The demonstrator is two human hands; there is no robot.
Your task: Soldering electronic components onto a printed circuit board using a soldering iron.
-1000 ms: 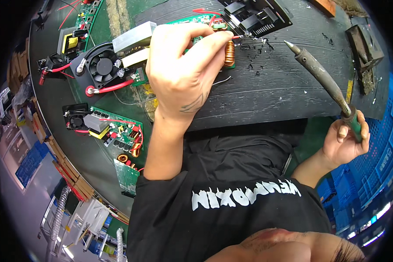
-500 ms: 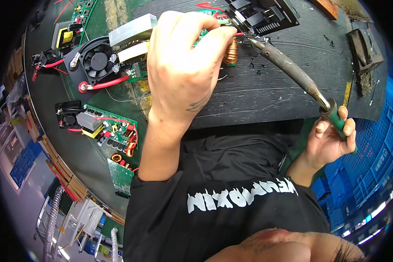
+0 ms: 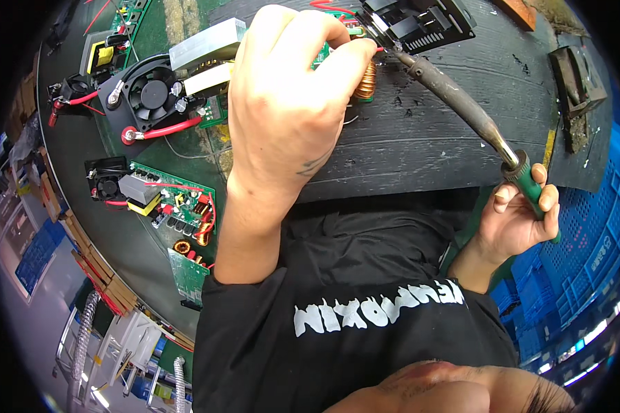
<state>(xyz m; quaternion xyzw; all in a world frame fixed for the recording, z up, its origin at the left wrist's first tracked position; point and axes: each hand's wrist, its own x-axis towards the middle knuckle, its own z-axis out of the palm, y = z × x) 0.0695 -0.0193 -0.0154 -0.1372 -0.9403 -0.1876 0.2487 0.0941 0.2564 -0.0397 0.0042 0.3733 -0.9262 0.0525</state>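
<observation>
My right hand (image 3: 520, 217) is closed around the green handle of a soldering iron (image 3: 458, 100). The iron slants up and left, its tip at a terminal on the black socket panel (image 3: 427, 27). Just left of that tip, my left hand (image 3: 289, 82) pinches a short red wire (image 3: 380, 49), whose end shows past the fingertips. Under this hand lies a circuit board with a silver heatsink (image 3: 207, 45) and a copper coil (image 3: 367, 81). Most of the board is hidden by the hand. A black fan plate (image 3: 148, 93) with thick red cable stands at the board's left end.
A second green circuit board (image 3: 176, 199) with its own fan lies to the left, and more boards sit at the upper left. An iron stand (image 3: 577, 79) is at the right on the black work surface (image 3: 420, 151). Blue crates (image 3: 585, 241) stand beyond the right edge.
The soldering iron's tip has shifted slightly up and right, up to the socket panel. My left hand has moved slightly left and still pinches the red wire.
</observation>
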